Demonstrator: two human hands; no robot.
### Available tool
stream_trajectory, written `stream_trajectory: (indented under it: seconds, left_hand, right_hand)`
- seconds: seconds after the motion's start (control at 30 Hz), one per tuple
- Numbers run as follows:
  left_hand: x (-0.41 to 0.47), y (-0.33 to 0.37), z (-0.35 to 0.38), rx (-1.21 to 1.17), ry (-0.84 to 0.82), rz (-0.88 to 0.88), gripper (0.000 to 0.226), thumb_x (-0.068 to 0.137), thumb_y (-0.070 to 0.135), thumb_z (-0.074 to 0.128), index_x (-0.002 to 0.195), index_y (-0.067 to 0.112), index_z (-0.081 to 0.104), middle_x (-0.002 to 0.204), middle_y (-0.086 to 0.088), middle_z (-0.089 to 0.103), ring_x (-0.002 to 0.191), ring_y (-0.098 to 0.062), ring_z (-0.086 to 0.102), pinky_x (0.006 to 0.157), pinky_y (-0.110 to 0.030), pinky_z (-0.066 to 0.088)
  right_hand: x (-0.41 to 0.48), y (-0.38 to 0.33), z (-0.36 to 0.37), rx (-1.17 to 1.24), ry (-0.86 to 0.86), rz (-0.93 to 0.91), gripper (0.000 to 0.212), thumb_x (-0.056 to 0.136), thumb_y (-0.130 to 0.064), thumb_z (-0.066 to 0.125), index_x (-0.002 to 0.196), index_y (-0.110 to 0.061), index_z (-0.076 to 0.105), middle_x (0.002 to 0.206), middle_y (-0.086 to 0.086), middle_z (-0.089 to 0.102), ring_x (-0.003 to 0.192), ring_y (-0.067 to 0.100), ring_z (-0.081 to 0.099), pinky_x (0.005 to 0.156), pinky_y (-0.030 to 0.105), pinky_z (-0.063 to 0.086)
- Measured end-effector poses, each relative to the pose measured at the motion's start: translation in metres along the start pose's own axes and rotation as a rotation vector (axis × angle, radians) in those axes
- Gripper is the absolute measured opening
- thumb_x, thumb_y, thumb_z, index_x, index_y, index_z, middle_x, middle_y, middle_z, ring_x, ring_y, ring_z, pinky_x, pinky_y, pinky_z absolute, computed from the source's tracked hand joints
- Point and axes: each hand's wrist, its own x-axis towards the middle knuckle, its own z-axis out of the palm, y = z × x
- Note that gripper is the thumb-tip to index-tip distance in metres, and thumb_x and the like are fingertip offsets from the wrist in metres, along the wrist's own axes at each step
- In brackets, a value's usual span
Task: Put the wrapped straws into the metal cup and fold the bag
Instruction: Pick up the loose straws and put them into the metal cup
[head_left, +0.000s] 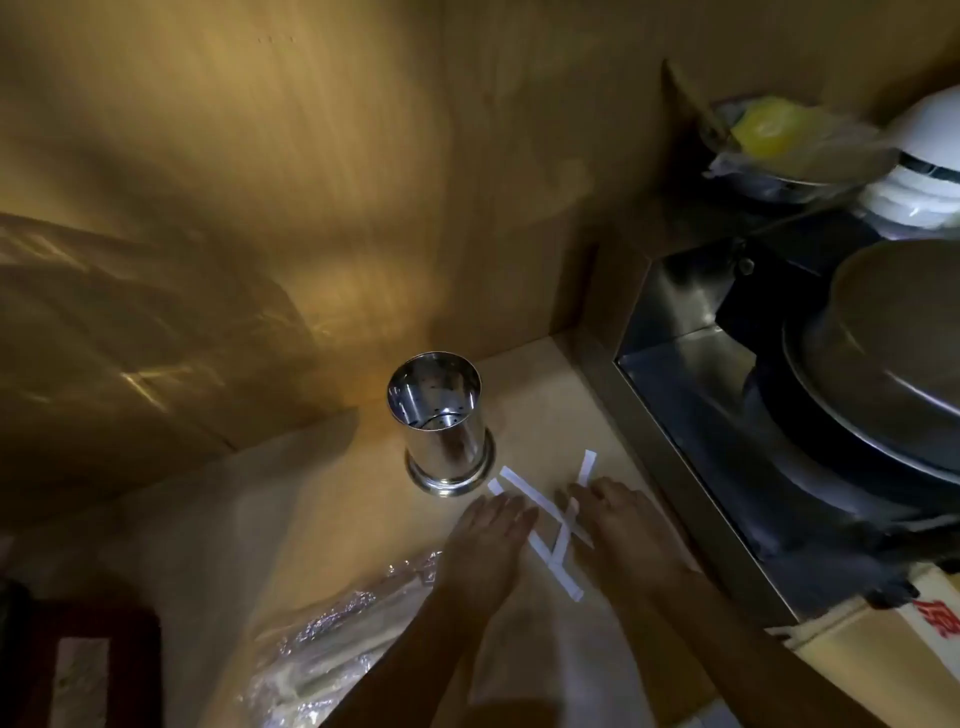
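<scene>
A shiny perforated metal cup (441, 423) stands upright and empty on the wooden counter. Just in front of it, several white paper-wrapped straws (540, 525) lie crossed over each other on the counter. My left hand (485, 543) rests flat on the left ends of the straws, fingers together and pointing toward the cup. My right hand (623, 530) lies flat on their right side, fingertips touching one straw. A crinkled clear plastic bag (332, 639) lies on the counter at the lower left, beside my left forearm.
A wooden wall rises behind the cup. To the right, a steel-edged recess (691, 364) holds large metal pans (883, 364). Above it sit white bowls (930, 171) and a plastic-covered dish with something yellow (774, 130). A dark red frame (78, 670) is at the bottom left.
</scene>
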Motion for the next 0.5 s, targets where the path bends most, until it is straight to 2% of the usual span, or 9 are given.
stream_trajectory:
  seconds: [0.07, 0.17, 0.27, 0.3, 0.5]
  left_hand:
    - [0.007, 0.004, 0.005, -0.037, -0.100, 0.012, 0.042, 0.060, 0.035, 0.072, 0.102, 0.029, 0.070, 0.106, 0.010, 0.073, 0.098, -0.006, 0.067, 0.084, -0.025, 0.055]
    - [0.005, 0.004, 0.020, -0.030, -0.103, 0.088, 0.030, 0.075, 0.031, 0.051, 0.095, 0.028, 0.072, 0.103, 0.010, 0.074, 0.096, -0.009, 0.068, 0.085, -0.028, 0.055]
    - [0.003, 0.003, 0.027, 0.104, -0.056, 0.186, 0.015, 0.071, 0.024, 0.063, 0.083, 0.023, 0.073, 0.090, 0.008, 0.076, 0.086, -0.011, 0.069, 0.083, -0.028, 0.056]
    - [0.003, 0.001, 0.028, 0.120, -0.025, 0.218, 0.014, 0.073, 0.021, 0.061, 0.081, 0.022, 0.072, 0.087, 0.007, 0.075, 0.083, -0.012, 0.069, 0.082, -0.028, 0.055]
    - [0.007, -0.005, 0.018, 0.132, -0.018, 0.315, 0.019, 0.081, 0.018, 0.052, 0.089, 0.023, 0.068, 0.084, 0.005, 0.072, 0.078, -0.015, 0.066, 0.077, -0.026, 0.054]
  right_hand:
    - [0.004, 0.004, 0.005, 0.005, -0.034, -0.008, 0.054, 0.080, -0.027, 0.058, 0.131, -0.027, 0.039, 0.118, 0.000, 0.055, 0.105, 0.017, 0.052, 0.089, 0.030, 0.041]
    - [0.010, 0.010, 0.014, 0.038, -0.038, -0.025, 0.047, 0.085, -0.029, 0.052, 0.131, -0.024, 0.041, 0.117, 0.002, 0.058, 0.103, 0.018, 0.054, 0.088, 0.033, 0.044]
    - [0.012, 0.014, 0.021, 0.085, -0.054, -0.035, 0.034, 0.089, -0.032, 0.042, 0.120, -0.020, 0.050, 0.113, 0.003, 0.059, 0.098, 0.019, 0.055, 0.083, 0.032, 0.044]
    - [0.012, 0.014, 0.024, 0.091, -0.079, -0.033, 0.033, 0.089, -0.031, 0.041, 0.119, -0.020, 0.049, 0.114, 0.003, 0.057, 0.098, 0.019, 0.055, 0.082, 0.032, 0.045]
    - [0.011, 0.013, 0.031, 0.067, -0.122, -0.022, 0.035, 0.093, -0.026, 0.037, 0.127, -0.019, 0.042, 0.118, 0.003, 0.054, 0.097, 0.021, 0.058, 0.076, 0.034, 0.049]
